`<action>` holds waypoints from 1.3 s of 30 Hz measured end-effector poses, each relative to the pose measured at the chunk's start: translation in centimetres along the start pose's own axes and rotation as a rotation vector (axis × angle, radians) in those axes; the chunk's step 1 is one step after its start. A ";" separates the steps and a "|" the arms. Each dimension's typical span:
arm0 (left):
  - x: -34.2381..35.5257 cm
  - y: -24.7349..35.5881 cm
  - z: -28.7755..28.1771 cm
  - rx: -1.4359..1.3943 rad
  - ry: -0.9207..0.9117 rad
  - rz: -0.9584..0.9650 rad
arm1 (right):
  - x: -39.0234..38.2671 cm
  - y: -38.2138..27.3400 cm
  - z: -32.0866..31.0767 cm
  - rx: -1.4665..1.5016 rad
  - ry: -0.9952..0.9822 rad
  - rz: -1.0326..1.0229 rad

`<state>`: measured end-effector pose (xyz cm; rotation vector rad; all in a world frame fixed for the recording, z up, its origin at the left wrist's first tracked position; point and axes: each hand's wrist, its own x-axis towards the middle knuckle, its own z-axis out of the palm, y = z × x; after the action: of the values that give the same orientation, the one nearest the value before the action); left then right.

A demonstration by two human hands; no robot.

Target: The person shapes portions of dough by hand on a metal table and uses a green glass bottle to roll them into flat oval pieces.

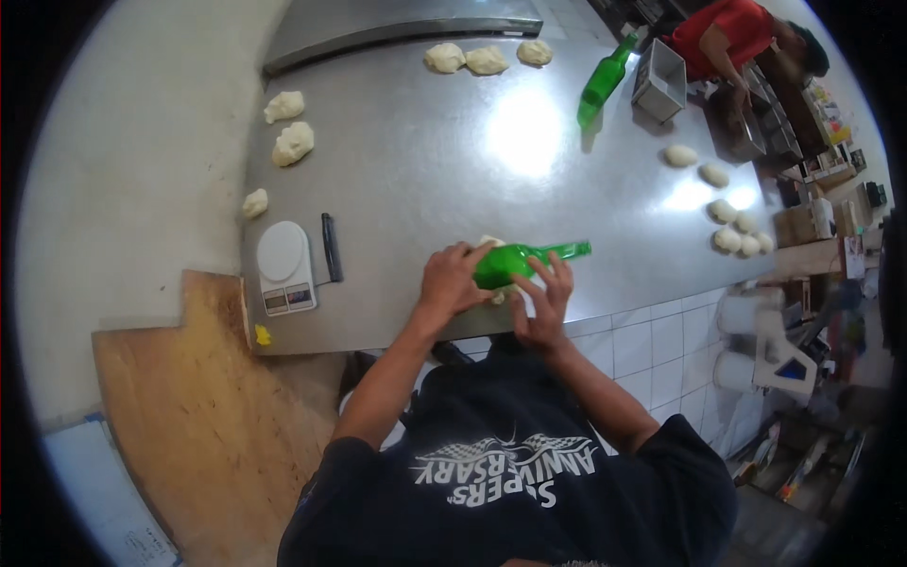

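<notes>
A green glass bottle [510,266] lies on its side across a piece of dough [498,296] near the front edge of the steel table. Most of that dough is hidden under the bottle and my hands; pale bits show above and below. My left hand [452,280] grips the bottle's base end, fingers over the far side. My right hand [544,300] holds the bottle near its shoulder, with fingers bent and partly spread on the glass. The neck points right, past my right fingers.
Left on the steel table [397,180] are a white kitchen scale [284,268], a black-handled scraper [330,248] and dough lumps [293,144]. More dough [487,60] sits at the back; several smooth balls [726,238] lie right. A second green bottle [605,83] and grey bin [659,83] stand near a co-worker [727,42].
</notes>
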<state>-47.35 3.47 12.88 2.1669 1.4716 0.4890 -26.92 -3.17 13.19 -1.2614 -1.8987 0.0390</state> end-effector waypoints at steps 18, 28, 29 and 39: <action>18.8 -5.6 3.1 0.026 0.019 -0.390 | 15.6 14.6 13.7 -0.116 -0.477 0.696; 9.6 -4.3 7.4 0.285 0.348 -0.043 | 8.1 13.5 8.6 -0.177 -0.217 -0.043; 12.0 -5.5 7.2 0.269 0.374 -0.045 | 10.2 14.7 10.3 -0.163 -0.198 -0.026; 24.1 -7.8 -1.0 0.031 -0.109 -0.600 | 24.0 18.6 14.2 -0.042 -0.736 0.436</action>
<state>-45.13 28.57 10.05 1.6191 1.9566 0.1321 -25.70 30.25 10.53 -1.8375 -2.1663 0.7891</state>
